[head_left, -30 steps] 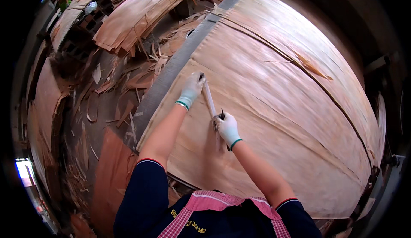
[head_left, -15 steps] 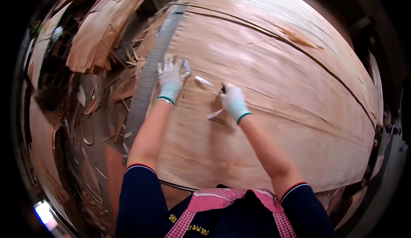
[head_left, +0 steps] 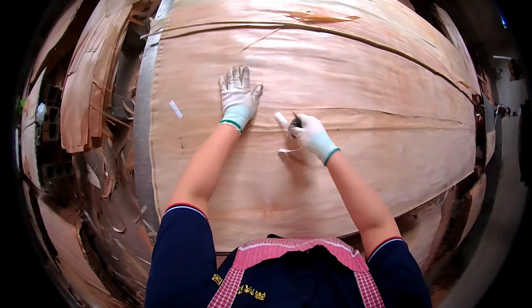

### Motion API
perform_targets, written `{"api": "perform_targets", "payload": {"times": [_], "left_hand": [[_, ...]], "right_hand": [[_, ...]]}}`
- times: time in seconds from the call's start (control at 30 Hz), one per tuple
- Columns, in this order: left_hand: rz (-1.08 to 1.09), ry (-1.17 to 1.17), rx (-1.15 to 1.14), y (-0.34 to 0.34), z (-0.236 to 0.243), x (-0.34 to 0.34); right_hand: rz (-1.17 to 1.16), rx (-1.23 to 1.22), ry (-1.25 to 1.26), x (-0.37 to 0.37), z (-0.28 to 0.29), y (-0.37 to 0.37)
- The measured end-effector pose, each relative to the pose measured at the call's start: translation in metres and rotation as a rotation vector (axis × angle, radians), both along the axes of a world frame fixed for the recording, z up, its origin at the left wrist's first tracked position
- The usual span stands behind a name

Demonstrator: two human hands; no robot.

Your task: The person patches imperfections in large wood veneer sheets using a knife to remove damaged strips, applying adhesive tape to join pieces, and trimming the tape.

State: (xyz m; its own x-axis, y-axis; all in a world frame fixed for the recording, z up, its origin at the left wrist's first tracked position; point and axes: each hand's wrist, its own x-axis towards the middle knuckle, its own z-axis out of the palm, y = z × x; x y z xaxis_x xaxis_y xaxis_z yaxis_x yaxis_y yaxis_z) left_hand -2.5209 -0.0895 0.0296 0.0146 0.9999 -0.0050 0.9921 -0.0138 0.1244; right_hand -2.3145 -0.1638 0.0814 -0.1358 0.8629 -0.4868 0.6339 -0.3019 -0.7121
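A broad, pale wood veneer sheet (head_left: 343, 164) lies under both hands. My left hand (head_left: 238, 97), in a white glove with a green-edged cuff, rests on it with fingers spread. My gloved right hand (head_left: 313, 135) is closed around a small dark tool (head_left: 296, 123) whose thin tip points up; its exact kind is unclear. White tape (head_left: 281, 120) sticks out beside that hand, and a curling white strip (head_left: 288, 151) hangs below it. To the left, a short piece of white tape (head_left: 175, 109) lies on the veneer near the sheet's left edge.
A long dark split (head_left: 332, 31) crosses the far part of the veneer, with a loose brown sliver (head_left: 316, 17) beyond it. A grey edge strip (head_left: 143, 125) borders the left side. Stacked veneer (head_left: 91, 80) and scattered scraps (head_left: 113, 208) lie further left.
The view has shifted, and the sheet appears further left. My left hand has moved away from the short tape piece, rightward along the sheet. My right hand still holds the dark tool.
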Motion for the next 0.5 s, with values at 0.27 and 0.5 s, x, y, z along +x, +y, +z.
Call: {"api": "perform_targets", "payload": {"times": [0.27,0.5], "left_hand": [[0.247,-1.291,0.386,-0.009,0.021,-0.078],[0.260,-0.839,0.292,-0.085,0.026,-0.077]], "right_hand": [[-0.342,0.016,0.431,0.011,0.018,-0.045],[-0.079,0.024,0.627,-0.057,0.023,-0.007]]}}
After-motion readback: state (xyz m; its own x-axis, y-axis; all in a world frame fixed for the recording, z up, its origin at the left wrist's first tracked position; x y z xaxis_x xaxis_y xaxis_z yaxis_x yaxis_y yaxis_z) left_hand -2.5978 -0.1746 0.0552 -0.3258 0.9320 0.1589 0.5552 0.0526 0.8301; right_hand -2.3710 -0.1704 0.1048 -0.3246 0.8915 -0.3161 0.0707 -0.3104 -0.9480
